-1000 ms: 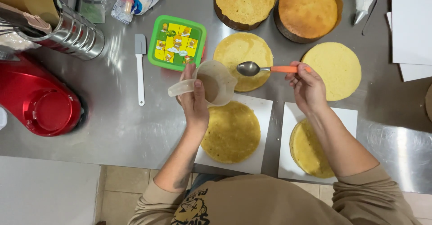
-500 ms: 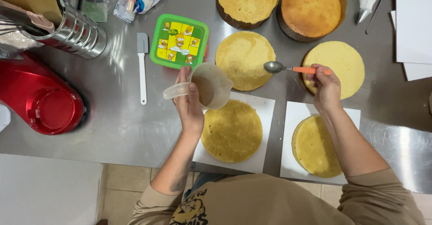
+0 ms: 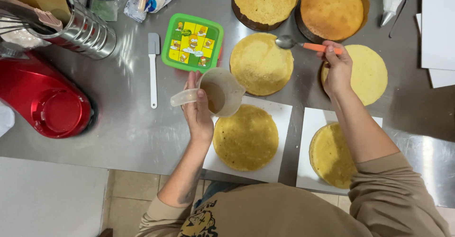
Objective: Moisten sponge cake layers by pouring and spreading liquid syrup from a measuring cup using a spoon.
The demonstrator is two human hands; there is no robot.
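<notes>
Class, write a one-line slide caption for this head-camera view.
Left hand holds a measuring cup; right hand carries a spoon over sponge layers.

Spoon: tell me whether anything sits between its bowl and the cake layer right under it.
Nothing visible. The right hand holds the spoon by its orange handle, its bowl over the top edge of the bare cake layer. The cup in the left hand sits lower left, off that path.

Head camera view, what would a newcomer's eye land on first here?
Round yellow cake layers cover the steel table, two on white boards near the person. The left hand holds a clear measuring jug of brown liquid above one layer, while the right hand holds an orange-handled spoon over another. A red mixer sits at far left.
</notes>
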